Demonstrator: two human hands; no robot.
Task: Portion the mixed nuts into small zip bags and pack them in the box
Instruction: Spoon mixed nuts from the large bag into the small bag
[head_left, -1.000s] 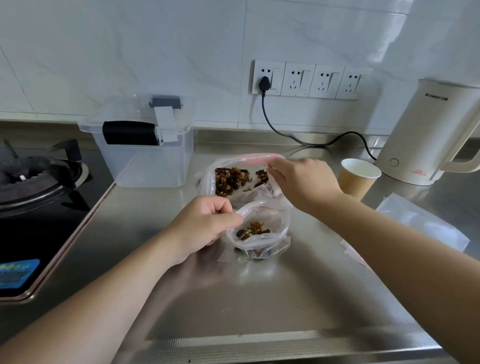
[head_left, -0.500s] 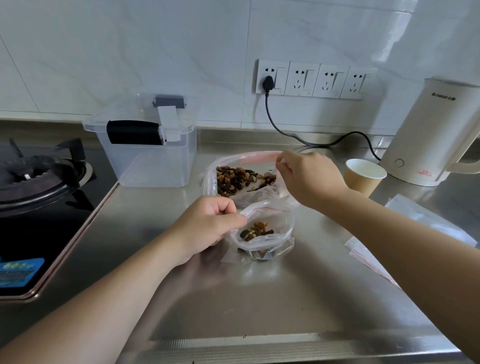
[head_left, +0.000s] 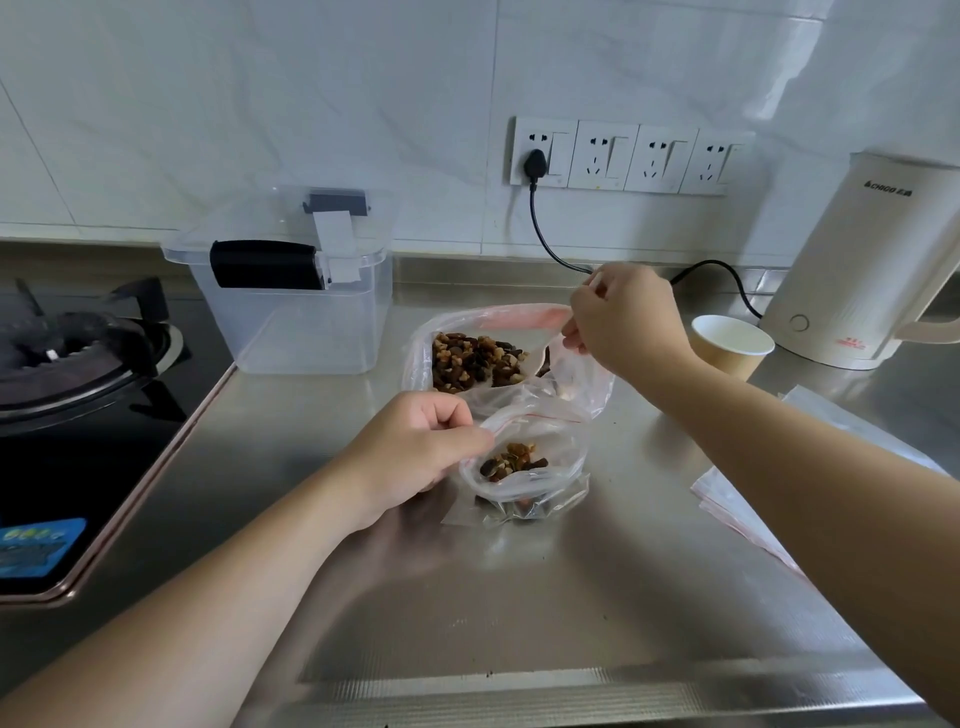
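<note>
Small zip bag (head_left: 524, 467) on steel counter (head_left: 519, 597), mouth pinched open by left hand (head_left: 415, 457): limp, slippery, best gripped at rim; beyond, right hand (head_left: 623, 317) pinching big nut bag (head_left: 493, 353) edge; box (head_left: 301, 312) farthest.

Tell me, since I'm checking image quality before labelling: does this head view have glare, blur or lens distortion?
Head view: wide-angle bending bows the wall tiles and tilts the kettle; soft glare streaks the steel counter near the bottom edge; both hands cast faint shadows; the small zip bag and the nuts in the large bag look reasonably sharp; the frame edges are softer.
</note>
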